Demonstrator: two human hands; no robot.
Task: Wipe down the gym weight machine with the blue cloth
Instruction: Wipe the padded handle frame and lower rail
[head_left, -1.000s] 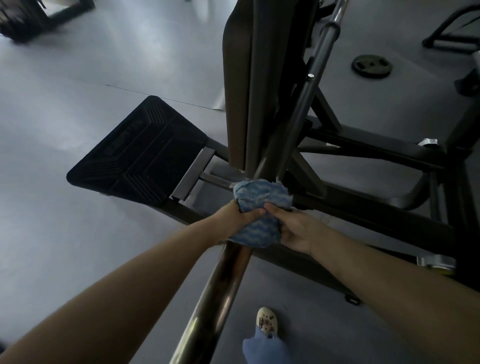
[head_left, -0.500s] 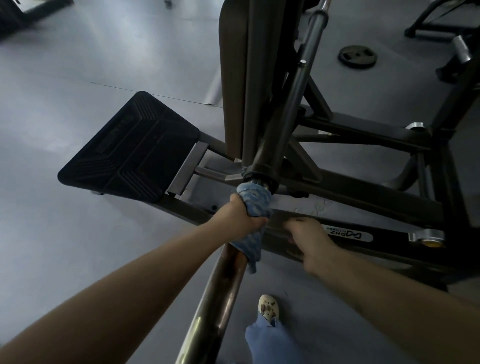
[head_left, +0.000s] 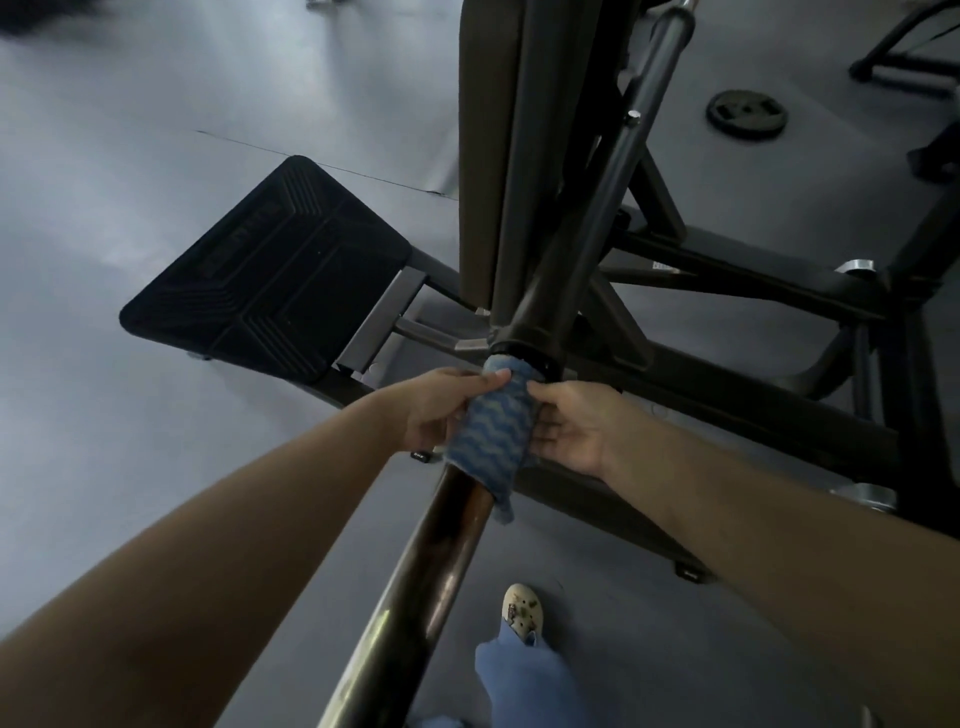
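A gym is shown, dimly lit. A wide grey rubber floor (head_left: 156, 156) is laid in large sheets, with a seam line visible across it. The middle of the view is filled by a black steel weight machine (head_left: 727, 374), built of heavy welded tubes and fitted with a ribbed black footplate (head_left: 270, 270) and a long polished bar (head_left: 415, 587) (the kind onto which plates are loaded). A round weight plate (head_left: 746, 114) is left lying flat on the floor, and further equipment frames (head_left: 904, 57) are seen at the far right edge.
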